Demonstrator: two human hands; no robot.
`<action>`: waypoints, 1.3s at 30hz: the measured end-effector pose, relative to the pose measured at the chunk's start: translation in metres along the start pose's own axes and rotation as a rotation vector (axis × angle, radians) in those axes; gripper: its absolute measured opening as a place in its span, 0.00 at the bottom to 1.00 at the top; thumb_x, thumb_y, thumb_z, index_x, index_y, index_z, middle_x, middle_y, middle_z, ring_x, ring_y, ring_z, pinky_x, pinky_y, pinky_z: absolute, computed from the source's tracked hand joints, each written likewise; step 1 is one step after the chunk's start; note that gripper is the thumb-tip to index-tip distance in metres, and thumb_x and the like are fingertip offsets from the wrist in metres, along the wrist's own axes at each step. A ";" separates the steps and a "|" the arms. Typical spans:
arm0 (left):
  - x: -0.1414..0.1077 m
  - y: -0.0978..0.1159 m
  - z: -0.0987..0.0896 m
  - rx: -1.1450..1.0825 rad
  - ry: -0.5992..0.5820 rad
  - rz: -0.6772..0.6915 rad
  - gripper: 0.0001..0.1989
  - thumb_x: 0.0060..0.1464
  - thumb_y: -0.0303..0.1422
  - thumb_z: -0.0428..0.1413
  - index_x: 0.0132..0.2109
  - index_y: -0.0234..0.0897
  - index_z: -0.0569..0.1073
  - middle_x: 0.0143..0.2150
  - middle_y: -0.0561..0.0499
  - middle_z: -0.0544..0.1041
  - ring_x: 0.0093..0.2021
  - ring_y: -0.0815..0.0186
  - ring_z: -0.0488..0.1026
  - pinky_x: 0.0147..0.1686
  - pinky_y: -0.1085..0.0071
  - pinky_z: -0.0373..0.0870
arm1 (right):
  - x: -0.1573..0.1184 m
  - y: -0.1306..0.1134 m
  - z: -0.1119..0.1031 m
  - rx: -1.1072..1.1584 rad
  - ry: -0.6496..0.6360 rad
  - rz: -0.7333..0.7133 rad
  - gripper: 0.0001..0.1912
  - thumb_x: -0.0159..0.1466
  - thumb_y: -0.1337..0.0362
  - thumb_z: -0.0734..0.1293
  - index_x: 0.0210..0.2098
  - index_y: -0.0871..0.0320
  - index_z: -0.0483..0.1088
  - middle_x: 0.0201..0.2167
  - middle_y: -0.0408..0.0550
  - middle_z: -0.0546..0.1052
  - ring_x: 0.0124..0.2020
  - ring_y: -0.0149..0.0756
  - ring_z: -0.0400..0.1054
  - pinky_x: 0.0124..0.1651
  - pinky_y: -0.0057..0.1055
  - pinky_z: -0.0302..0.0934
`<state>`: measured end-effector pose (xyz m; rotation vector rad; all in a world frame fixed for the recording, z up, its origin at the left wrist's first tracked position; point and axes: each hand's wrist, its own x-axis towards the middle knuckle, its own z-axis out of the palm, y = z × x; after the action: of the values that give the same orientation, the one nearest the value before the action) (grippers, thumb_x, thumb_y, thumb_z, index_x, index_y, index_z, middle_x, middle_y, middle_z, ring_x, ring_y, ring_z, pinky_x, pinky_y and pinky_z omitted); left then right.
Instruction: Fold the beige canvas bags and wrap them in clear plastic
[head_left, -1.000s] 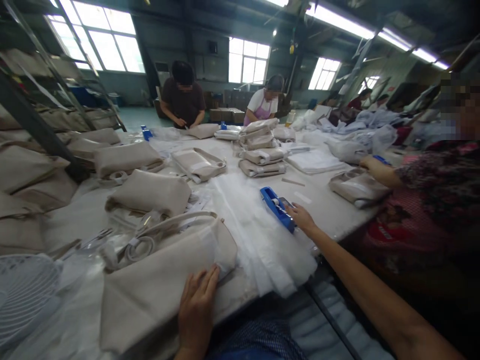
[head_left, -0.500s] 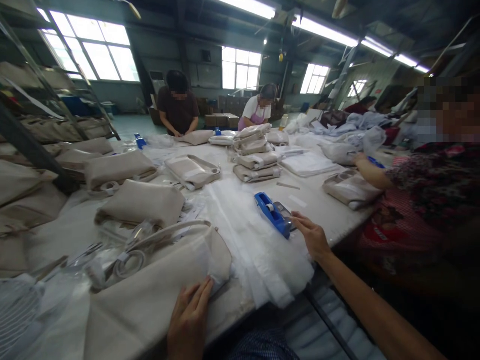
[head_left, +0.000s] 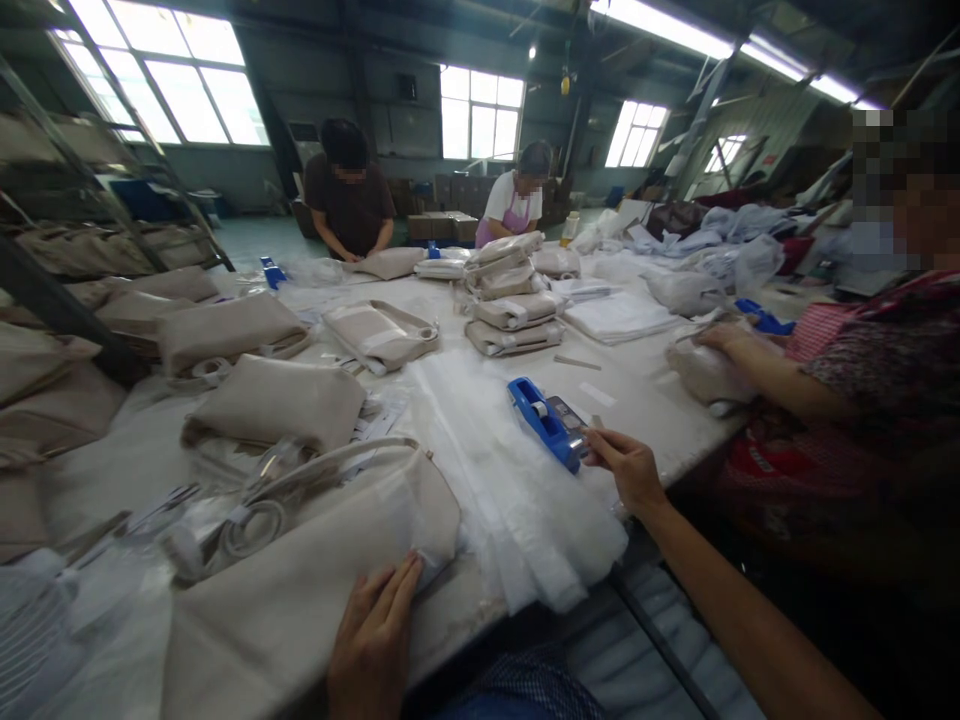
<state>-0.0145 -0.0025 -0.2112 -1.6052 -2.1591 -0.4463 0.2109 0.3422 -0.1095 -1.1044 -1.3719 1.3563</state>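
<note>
My left hand (head_left: 375, 625) lies spread on the near side of the big beige bag (head_left: 292, 580), fingers extended and grasping nothing, simply pressing it against the table (head_left: 641, 405). My right hand (head_left: 619, 465) is drawn into a pinch at the near end of the blue tape dispenser (head_left: 536, 415), apparently on the tape (head_left: 581, 449), though the strip is too small for me to make out. The bag lies right in front of me, with a translucent patch (head_left: 401, 510) just ahead of my left fingertips and its strap coil (head_left: 255, 527) beyond its back edge. I judge this one partly done: the strap is coiled, but I see no clear covering over the whole bag. White sheeting (head_left: 495, 475) lies between it and the dispenser. Farther up, more beige bags (head_left: 274, 400) rest on the left, some with coiled straps beside them, so plenty looks left to do; the stack (head_left: 516, 300) in the middle, glossy with clear wrapping, looks further along. To my right, a co-worker's hand (head_left: 724, 337) is on another bag, and two co-workers (head_left: 349, 200) (head_left: 516, 205) bend over the far side.
</note>
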 end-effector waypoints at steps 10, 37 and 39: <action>0.006 0.005 -0.006 -0.065 0.038 -0.034 0.26 0.66 0.26 0.47 0.69 0.44 0.60 0.61 0.57 0.74 0.55 0.58 0.70 0.64 0.57 0.59 | -0.008 0.038 -0.029 -0.380 -0.129 0.105 0.25 0.51 0.42 0.72 0.29 0.61 0.79 0.21 0.47 0.74 0.20 0.31 0.66 0.28 0.31 0.67; 0.007 0.016 -0.015 -0.171 -0.005 -0.196 0.24 0.62 0.20 0.48 0.62 0.44 0.69 0.59 0.54 0.75 0.54 0.61 0.73 0.62 0.52 0.69 | -0.128 -0.081 0.155 0.451 -1.011 0.073 0.08 0.62 0.55 0.74 0.32 0.51 0.80 0.21 0.37 0.67 0.15 0.20 0.52 0.23 0.22 0.63; 0.006 0.016 -0.015 -0.181 -0.001 -0.201 0.25 0.63 0.21 0.48 0.63 0.44 0.68 0.59 0.54 0.75 0.54 0.62 0.73 0.63 0.53 0.69 | -0.154 -0.092 0.171 0.733 -1.042 0.292 0.06 0.62 0.56 0.74 0.32 0.50 0.79 0.20 0.33 0.60 0.14 0.16 0.41 0.20 0.15 0.58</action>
<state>0.0013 0.0001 -0.1950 -1.4823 -2.3496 -0.7207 0.0752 0.1550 -0.0193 -0.0360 -1.1627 2.5663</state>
